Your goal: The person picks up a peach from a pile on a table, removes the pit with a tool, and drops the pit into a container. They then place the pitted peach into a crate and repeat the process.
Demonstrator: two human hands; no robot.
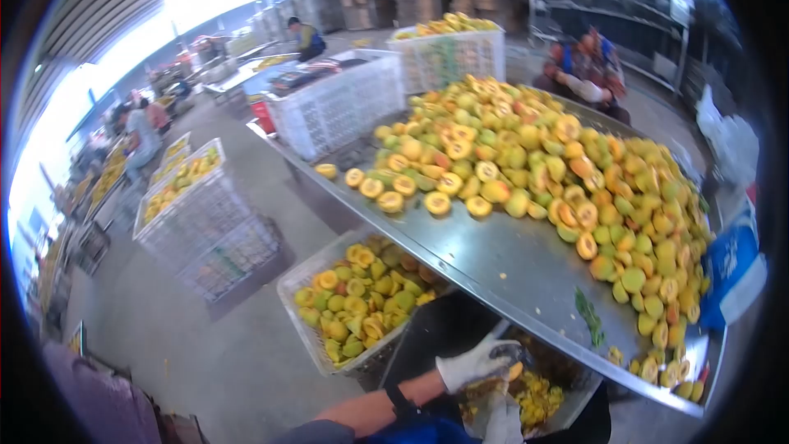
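Small orange-yellow fruit piece (515, 371): at the gap between two white-gloved hands, low in view, over a grey bin (585, 401) of yellow scraps (539, 401). Left hand (475, 364), dark at the fingertips, lies against the piece, fingers bent inward; blur hides whether they pinch it. Right hand (502, 418) just below; finger state cannot be told.

Outward: white plastic crate (308, 339) of halved yellow-green fruit (353, 300), beside the bin. Above, a broad shiny metal table (481, 251) with a raised edge, bearing a large heap of yellow-orange fruit (526, 152), many cut open; limp green sprig (588, 317) near the edge. Beyond the table, a seated person (588, 74).

Risks, as judged: a wet piece could slip from damp gloves into the scraps; hands this close could knock each other; loose halves near the table's edge could roll off if bumped.
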